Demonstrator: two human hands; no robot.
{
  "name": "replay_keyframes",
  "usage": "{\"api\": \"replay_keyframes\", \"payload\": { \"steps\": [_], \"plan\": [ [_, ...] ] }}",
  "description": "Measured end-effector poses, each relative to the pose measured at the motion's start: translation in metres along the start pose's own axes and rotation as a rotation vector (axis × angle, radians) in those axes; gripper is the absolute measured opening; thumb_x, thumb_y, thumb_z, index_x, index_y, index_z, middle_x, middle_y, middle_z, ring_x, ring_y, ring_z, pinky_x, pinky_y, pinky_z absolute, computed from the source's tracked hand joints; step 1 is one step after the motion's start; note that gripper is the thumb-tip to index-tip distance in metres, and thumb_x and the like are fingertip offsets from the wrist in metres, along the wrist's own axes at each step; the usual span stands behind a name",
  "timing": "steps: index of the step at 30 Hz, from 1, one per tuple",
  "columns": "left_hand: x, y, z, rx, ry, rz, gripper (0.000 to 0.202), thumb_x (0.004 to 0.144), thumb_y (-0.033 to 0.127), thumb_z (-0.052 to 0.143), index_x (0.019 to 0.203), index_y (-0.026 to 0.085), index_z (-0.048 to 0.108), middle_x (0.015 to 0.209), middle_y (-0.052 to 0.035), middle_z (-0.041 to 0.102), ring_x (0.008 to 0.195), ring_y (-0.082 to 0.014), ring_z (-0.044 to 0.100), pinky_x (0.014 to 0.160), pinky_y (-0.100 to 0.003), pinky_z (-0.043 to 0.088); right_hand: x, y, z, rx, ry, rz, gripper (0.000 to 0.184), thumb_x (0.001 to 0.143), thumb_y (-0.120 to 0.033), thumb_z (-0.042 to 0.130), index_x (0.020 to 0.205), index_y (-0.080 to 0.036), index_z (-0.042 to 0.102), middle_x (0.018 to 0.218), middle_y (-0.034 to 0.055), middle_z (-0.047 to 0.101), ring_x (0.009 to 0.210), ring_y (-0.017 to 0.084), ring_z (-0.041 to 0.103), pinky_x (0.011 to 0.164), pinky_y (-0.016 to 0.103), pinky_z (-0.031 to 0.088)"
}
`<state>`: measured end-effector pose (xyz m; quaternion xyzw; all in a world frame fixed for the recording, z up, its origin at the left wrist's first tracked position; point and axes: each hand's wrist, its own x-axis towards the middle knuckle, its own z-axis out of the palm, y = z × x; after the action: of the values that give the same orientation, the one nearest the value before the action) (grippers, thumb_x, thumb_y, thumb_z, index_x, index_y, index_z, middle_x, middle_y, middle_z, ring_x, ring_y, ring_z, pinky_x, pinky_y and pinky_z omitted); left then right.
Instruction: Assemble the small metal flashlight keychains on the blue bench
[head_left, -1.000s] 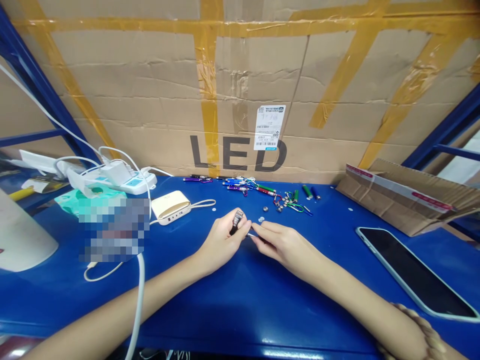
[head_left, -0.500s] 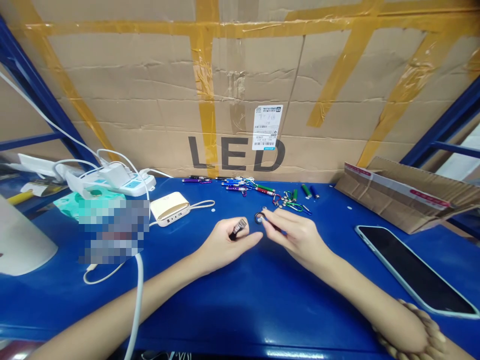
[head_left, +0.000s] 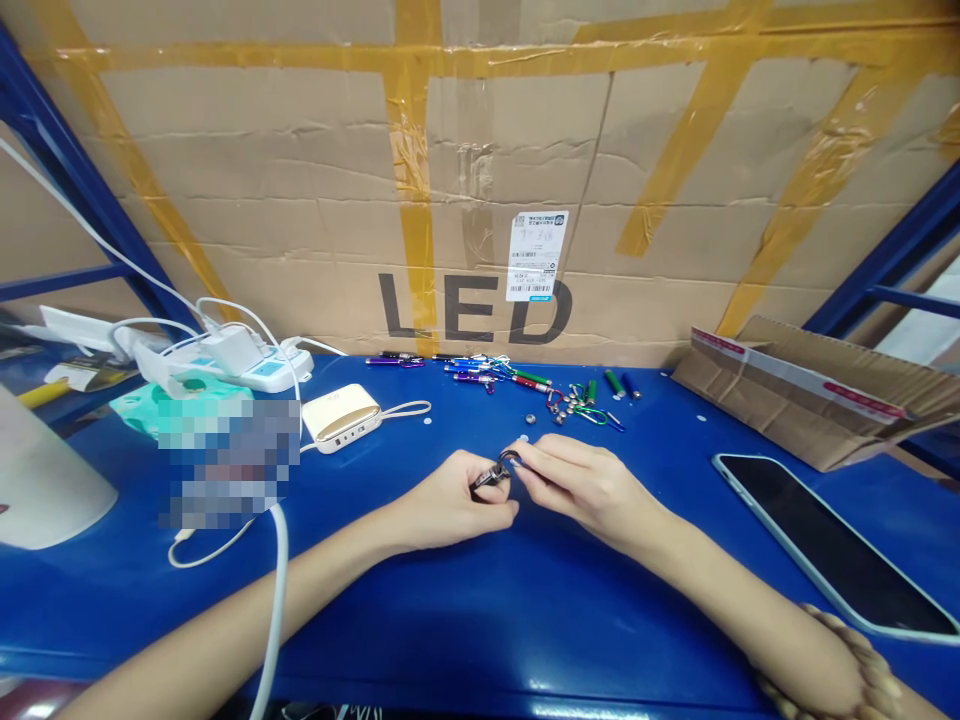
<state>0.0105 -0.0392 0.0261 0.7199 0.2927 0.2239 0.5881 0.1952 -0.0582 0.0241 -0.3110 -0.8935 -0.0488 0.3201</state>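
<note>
Pinched in my left hand [head_left: 450,510] is a short black mini flashlight [head_left: 487,481] with light print; most of it is hidden in the fingers. My right hand [head_left: 592,490] holds a small black carabiner clip [head_left: 510,456] between thumb and fingertips, up against the flashlight's end. Whether the clip is hooked on cannot be made out. Just beyond the hands lies a small silver round part [head_left: 530,419]. Behind it are green and blue carabiners [head_left: 592,413], a red mini flashlight [head_left: 529,382], several purple and blue mini flashlights [head_left: 469,367], and short green tubes [head_left: 613,381].
At left sit a cream power bank [head_left: 341,418], a white power strip [head_left: 274,370], a green packet [head_left: 142,410] and a white roll [head_left: 45,480]; a white cable [head_left: 279,590] crosses my left forearm. A phone [head_left: 832,540] and cardboard tray [head_left: 787,400] are right. A large carton [head_left: 322,200] stands behind.
My right hand has brought the black clip down and left to the end of the flashlight. My left hand has turned the flashlight toward it. The hands are now almost touching.
</note>
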Motion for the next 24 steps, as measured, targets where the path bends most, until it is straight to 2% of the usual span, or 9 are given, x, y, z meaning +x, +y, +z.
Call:
{"api": "replay_keyframes", "payload": {
  "steps": [4,8,10,12,14,16,18,21,24],
  "plan": [
    [0.002,-0.003,-0.002,-0.117,-0.002,-0.087,0.037,0.072,0.018,0.054,0.055,0.020,0.021,0.047,0.0110,0.018,0.036,-0.0017,0.019,0.035,-0.016,0.018,0.001,0.002,-0.005,0.225,-0.109,0.123,0.030,0.092,-0.024,0.039,0.118,-0.016,0.053,0.083,0.0048,0.057,0.074,0.012,0.053,0.068,0.024,0.046],
    [0.008,-0.008,-0.007,-0.091,-0.024,-0.039,0.040,0.074,0.031,0.059,0.058,0.019,0.025,0.051,0.0102,0.023,0.040,-0.0020,0.022,0.038,-0.015,0.020,0.002,0.005,-0.001,0.307,-0.113,0.210,0.035,0.093,-0.027,0.036,0.124,-0.018,0.050,0.077,0.0027,0.058,0.073,0.012,0.054,0.071,0.026,0.046],
    [0.012,-0.010,-0.012,-0.132,-0.035,-0.059,0.035,0.080,0.043,0.049,0.064,0.019,0.031,0.052,0.0092,0.028,0.041,-0.0032,0.021,0.038,-0.016,0.018,0.002,0.008,0.001,0.294,-0.109,0.295,0.037,0.093,-0.031,0.036,0.125,-0.018,0.050,0.074,0.0020,0.060,0.069,0.012,0.055,0.068,0.026,0.046],
    [0.016,-0.011,-0.019,-0.122,0.064,-0.068,0.036,0.086,0.051,0.031,0.070,0.019,0.034,0.052,0.0086,0.028,0.040,-0.0049,0.020,0.038,-0.017,0.016,0.002,0.014,0.001,0.211,-0.091,0.400,0.040,0.092,-0.034,0.038,0.127,-0.020,0.047,0.078,0.0021,0.064,0.066,0.012,0.057,0.064,0.025,0.047],
    [0.019,-0.013,-0.030,0.051,0.228,-0.014,0.033,0.088,0.048,0.028,0.074,0.019,0.036,0.052,0.0075,0.030,0.042,-0.0070,0.027,0.041,-0.019,0.022,0.002,0.021,-0.003,0.036,-0.071,0.475,0.041,0.090,-0.036,0.040,0.128,-0.022,0.046,0.088,0.0026,0.066,0.066,0.013,0.059,0.060,0.025,0.046],
    [0.019,-0.014,-0.041,0.394,0.344,0.011,0.030,0.089,0.046,0.031,0.081,0.020,0.044,0.057,0.0046,0.041,0.050,-0.0105,0.040,0.049,-0.021,0.030,0.001,0.028,-0.009,-0.143,-0.060,0.512,0.039,0.089,-0.035,0.041,0.126,-0.025,0.049,0.092,0.0021,0.067,0.067,0.014,0.061,0.057,0.025,0.045],
    [0.018,-0.015,-0.051,0.681,0.433,0.007,0.025,0.088,0.043,0.035,0.094,0.024,0.050,0.062,0.0033,0.048,0.058,-0.0143,0.048,0.055,-0.024,0.033,0.001,0.034,-0.015,-0.231,-0.062,0.550,0.036,0.088,-0.034,0.040,0.121,-0.027,0.053,0.089,0.0005,0.068,0.067,0.014,0.062,0.053,0.023,0.042],
    [0.023,-0.016,-0.059,0.844,0.386,0.028,0.030,0.092,0.038,0.026,0.095,0.023,0.051,0.059,0.0030,0.052,0.058,-0.0159,0.052,0.057,-0.025,0.037,0.001,0.043,-0.023,-0.265,-0.089,0.631,0.031,0.087,-0.033,0.041,0.111,-0.028,0.059,0.083,-0.0018,0.069,0.071,0.015,0.064,0.050,0.021,0.038],
    [0.043,-0.015,-0.061,0.898,0.268,0.128,0.028,0.092,0.028,0.024,0.092,0.020,0.051,0.064,0.0014,0.058,0.064,-0.0149,0.056,0.062,-0.024,0.041,-0.001,0.052,-0.029,-0.298,-0.127,0.705,0.027,0.085,-0.032,0.042,0.101,-0.027,0.063,0.086,-0.0018,0.070,0.079,0.017,0.064,0.054,0.022,0.038]
  ]
}}
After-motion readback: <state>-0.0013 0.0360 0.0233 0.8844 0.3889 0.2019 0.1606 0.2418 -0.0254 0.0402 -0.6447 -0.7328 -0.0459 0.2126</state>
